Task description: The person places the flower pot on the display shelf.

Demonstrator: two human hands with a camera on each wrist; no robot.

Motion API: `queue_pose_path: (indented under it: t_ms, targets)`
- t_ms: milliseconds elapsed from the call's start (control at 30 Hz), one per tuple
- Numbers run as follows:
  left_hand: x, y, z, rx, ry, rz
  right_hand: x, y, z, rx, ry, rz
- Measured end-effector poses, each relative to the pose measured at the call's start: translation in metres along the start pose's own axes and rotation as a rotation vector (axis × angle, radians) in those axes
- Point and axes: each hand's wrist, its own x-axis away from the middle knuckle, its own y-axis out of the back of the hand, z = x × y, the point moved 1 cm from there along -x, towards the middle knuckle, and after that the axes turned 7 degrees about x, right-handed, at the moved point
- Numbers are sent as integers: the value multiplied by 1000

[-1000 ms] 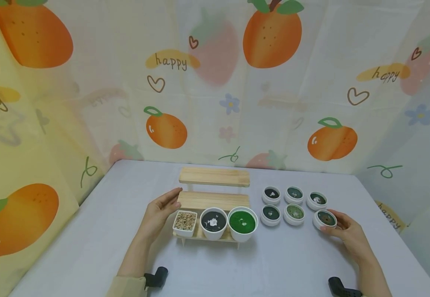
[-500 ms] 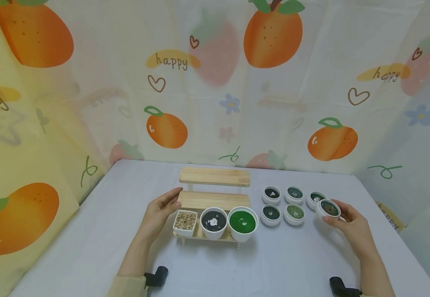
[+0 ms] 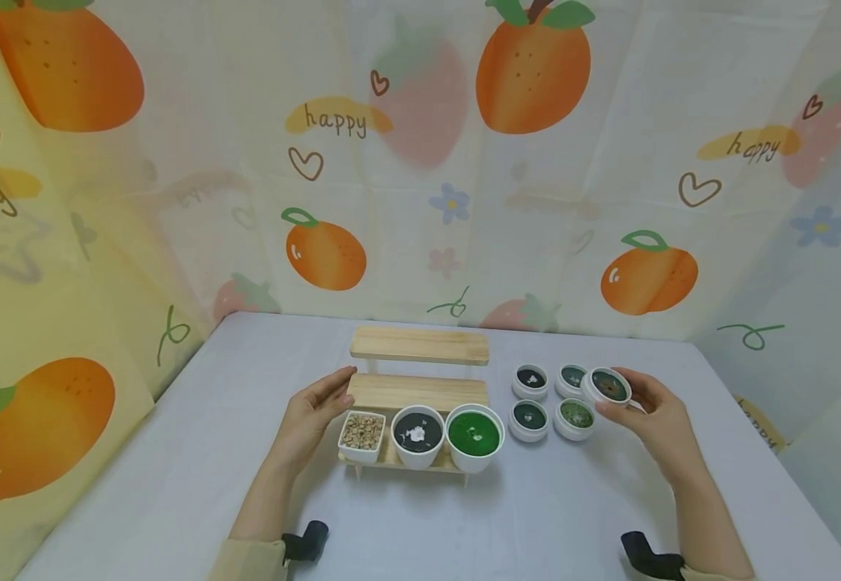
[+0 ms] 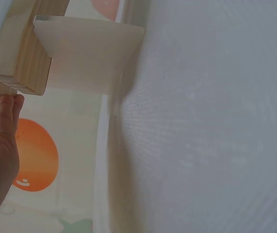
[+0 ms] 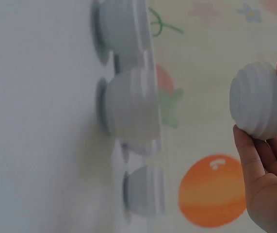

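Note:
My right hand [image 3: 653,411] holds a small white round pot [image 3: 607,386] with a dark brownish-green top, raised above the table. In the right wrist view, thumb and fingers pinch this pot [image 5: 257,102] by its sides, its ribbed underside showing. My left hand [image 3: 313,418] grips the left end of the middle tier [image 3: 420,392] of a wooden stepped stand. Fingertips of the left hand [image 4: 0,145] meet the wood [image 4: 31,58] in the left wrist view; its thumb is mostly cut off there.
The stand's lowest tier bears a square cup [image 3: 362,434] of pale granules, a grey-topped cup [image 3: 417,436] and a green-topped cup [image 3: 474,440]. An upper tier [image 3: 420,344] stands behind. Several similar pots [image 3: 529,420] sit right of the stand; one is hidden behind the held pot.
The right hand has lifted the small white pot off the table and carried it left and back over the other pots. The left hand has stayed at the stand.

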Motion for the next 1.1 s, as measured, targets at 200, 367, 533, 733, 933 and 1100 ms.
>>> queue_pose_path:
  t_ms: [200,367,533,733,933,1100]
  targets:
    - [0,0,-1,3,-1,3,3,-14,28,-20,54,40]
    - [-1,-1,-2,2,-7,6,4,-29,46,-47,96,71]
    - [0,-1,-1,-5,-5,2,2,-45,65,-36,110,109]
    - [-1,0,-1,-12,-6,4,2,-67,90,-78,156,138]
    - [0,-1,-1,-21,-7,-1,0,-88,116,-113,220,165]
    - [1,-1,-1,-12,-5,-1,1,-109,134,-147,248,187]
